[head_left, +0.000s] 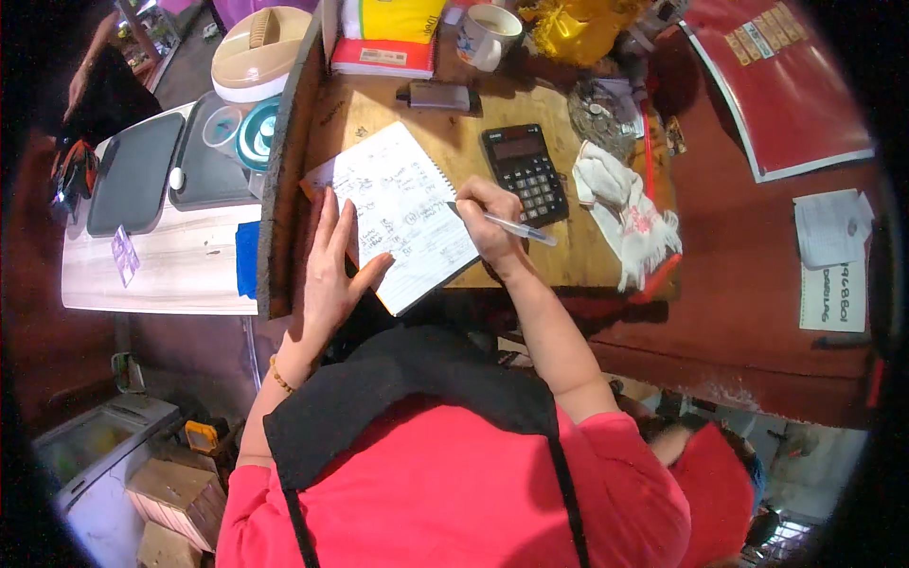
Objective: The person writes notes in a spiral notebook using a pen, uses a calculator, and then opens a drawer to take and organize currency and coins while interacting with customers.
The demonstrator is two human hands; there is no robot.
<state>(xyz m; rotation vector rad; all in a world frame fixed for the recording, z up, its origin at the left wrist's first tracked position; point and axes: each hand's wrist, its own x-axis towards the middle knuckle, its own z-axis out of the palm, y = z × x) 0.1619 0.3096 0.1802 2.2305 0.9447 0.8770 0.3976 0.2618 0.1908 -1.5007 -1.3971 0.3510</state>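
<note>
A spiral notebook [417, 170] with handwriting on its page lies tilted on the wooden desk [568, 265]. My left hand [331, 244] rests flat on the notebook's left side, fingers spread, thumb on the lower page. At the right edge of the page, my right hand [490, 222] is closed round a clear pen [528, 231], its tip end toward the paper. Just right of that hand sits a black calculator [526, 170]. Farther right lies a crumpled white cloth [620, 204] with a reddish patch.
A raised dark edge [284, 180] divides the desk from a light table with grey trays [137, 175] on the left. At the back stand a mug [488, 38], a red notebook [383, 57] and a clear dish of coins [603, 112]. Another person's arm shows top left.
</note>
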